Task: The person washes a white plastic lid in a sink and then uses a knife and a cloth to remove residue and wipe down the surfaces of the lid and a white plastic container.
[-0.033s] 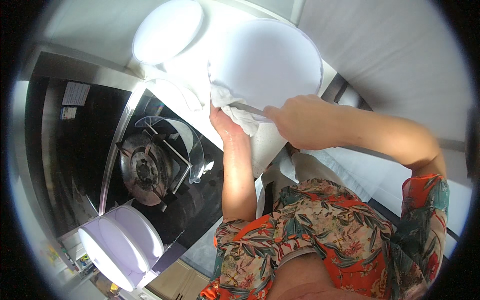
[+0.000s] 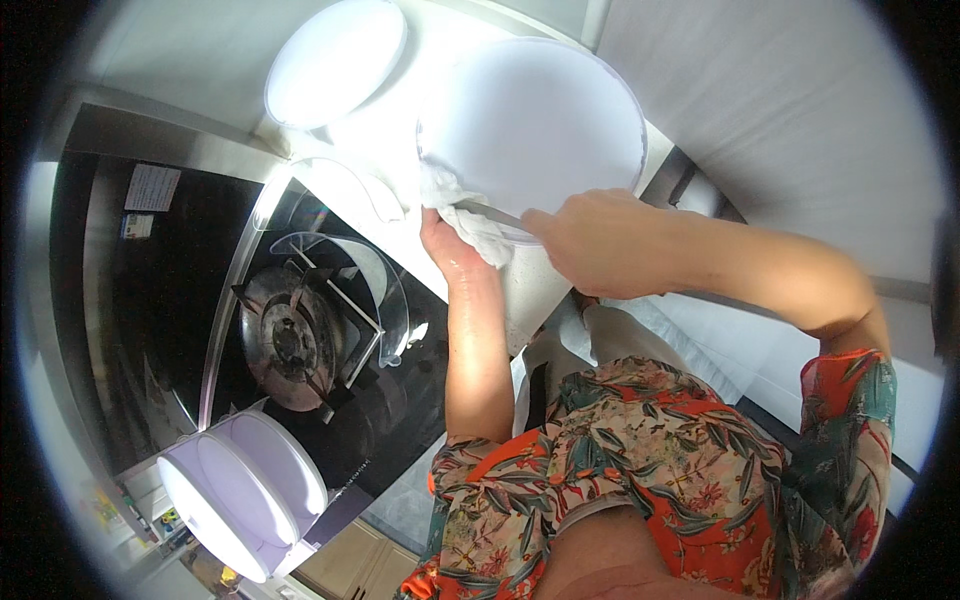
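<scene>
Soft cloth (image 2: 470, 215), glossy white pan (image 2: 530, 125).

A black glass cooktop (image 2: 130, 330) fills the left side, its round metal gas burner (image 2: 290, 345) ringed by a clear curved plastic shield (image 2: 375, 290). Beyond it lies a round white lid (image 2: 335, 60) — and, nearest, a white cylindrical bucket (image 2: 240, 490) on its side.

The scene is viewed from one head-worn fisheye camera, aimed steeply downward at close range. The gas stove (image 2: 290, 340) is seen toward nine o'clock, the white counter (image 2: 390, 130) toward twelve.
</scene>
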Demonstrator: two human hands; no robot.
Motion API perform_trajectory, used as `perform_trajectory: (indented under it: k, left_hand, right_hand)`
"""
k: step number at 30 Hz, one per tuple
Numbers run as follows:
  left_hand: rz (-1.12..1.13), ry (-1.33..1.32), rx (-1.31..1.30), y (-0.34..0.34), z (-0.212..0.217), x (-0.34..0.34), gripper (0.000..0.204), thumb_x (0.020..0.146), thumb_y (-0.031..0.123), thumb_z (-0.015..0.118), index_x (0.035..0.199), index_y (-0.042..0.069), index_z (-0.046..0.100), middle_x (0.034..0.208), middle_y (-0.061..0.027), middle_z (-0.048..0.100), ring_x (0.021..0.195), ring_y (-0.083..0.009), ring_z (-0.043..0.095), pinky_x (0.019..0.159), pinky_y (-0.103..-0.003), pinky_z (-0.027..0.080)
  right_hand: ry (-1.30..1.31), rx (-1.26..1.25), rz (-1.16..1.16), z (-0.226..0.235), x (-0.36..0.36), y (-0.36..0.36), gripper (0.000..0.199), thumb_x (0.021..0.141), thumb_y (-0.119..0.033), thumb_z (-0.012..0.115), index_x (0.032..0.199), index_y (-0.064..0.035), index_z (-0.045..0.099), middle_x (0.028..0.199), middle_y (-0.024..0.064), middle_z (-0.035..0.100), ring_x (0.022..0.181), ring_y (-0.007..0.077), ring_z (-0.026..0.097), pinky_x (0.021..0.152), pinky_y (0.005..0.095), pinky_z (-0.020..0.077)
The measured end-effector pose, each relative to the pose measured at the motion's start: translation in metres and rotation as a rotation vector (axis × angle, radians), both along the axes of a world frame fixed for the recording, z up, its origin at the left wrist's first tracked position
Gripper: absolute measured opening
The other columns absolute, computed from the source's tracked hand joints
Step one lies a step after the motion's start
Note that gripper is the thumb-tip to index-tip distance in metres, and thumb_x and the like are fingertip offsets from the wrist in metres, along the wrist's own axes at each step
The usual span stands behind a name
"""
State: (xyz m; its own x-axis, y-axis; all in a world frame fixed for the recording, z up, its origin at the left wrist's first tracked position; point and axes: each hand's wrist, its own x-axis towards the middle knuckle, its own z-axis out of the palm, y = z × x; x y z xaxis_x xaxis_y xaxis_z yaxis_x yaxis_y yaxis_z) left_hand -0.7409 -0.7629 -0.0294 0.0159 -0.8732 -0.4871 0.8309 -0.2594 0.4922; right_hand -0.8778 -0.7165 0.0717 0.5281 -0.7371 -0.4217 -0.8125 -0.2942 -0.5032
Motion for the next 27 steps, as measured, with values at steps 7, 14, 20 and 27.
perform_trajectory:
  k: [7, 14, 20, 27]
  left_hand:
    - [-0.005, 0.014, -0.120, -0.001, -0.009, -0.002, 0.037, 0.088, 0.025, 0.038, 0.115, 0.002, 0.046, 0.115, -0.0118, 0.049, 0.109, -0.0257, 0.045, 0.093, -0.039, 0.035]
    - [-0.082, 0.096, -0.196, -0.006, -0.017, 0.007, 0.039, 0.092, 0.024, 0.034, 0.119, -0.003, 0.040, 0.118, -0.0141, 0.047, 0.110, -0.0252, 0.044, 0.094, -0.039, 0.035]
    - [-0.215, -0.570, -0.167, 0.002, -0.007, 0.024, 0.039, 0.091, 0.027, 0.042, 0.117, -0.002, 0.043, 0.110, -0.0120, 0.050, 0.096, -0.0203, 0.051, 0.080, -0.033, 0.043]
    - [-0.039, -1.528, -0.531, 0.003, 0.013, 0.027, 0.037, 0.078, 0.017, 0.062, 0.108, 0.000, 0.051, 0.109, -0.0137, 0.049, 0.096, -0.0229, 0.049, 0.077, -0.032, 0.042]
  right_hand:
    - [-0.051, -0.077, -0.205, -0.026, 0.019, -0.034, 0.018, 0.081, -0.009, 0.042, 0.092, 0.0022, 0.050, 0.063, 0.0189, 0.057, 0.056, 0.0338, 0.057, 0.051, 0.0404, 0.0453]
    - [-0.603, 0.171, -0.611, -0.028, -0.017, -0.027, 0.030, 0.084, -0.012, 0.038, 0.108, 0.0021, 0.050, 0.044, 0.0030, 0.044, 0.032, 0.0108, 0.041, 0.033, 0.0249, 0.0357]
    - [-0.722, 0.221, -0.690, -0.039, -0.045, 0.012, 0.030, 0.085, -0.010, 0.036, 0.109, 0.0018, 0.050, 0.043, 0.0021, 0.043, 0.031, 0.0095, 0.040, 0.032, 0.0246, 0.0332]
    - [-0.764, 0.254, -0.712, -0.041, -0.049, 0.027, 0.030, 0.086, -0.011, 0.037, 0.111, 0.0010, 0.050, 0.042, 0.0006, 0.042, 0.032, 0.0085, 0.040, 0.033, 0.0236, 0.0336]
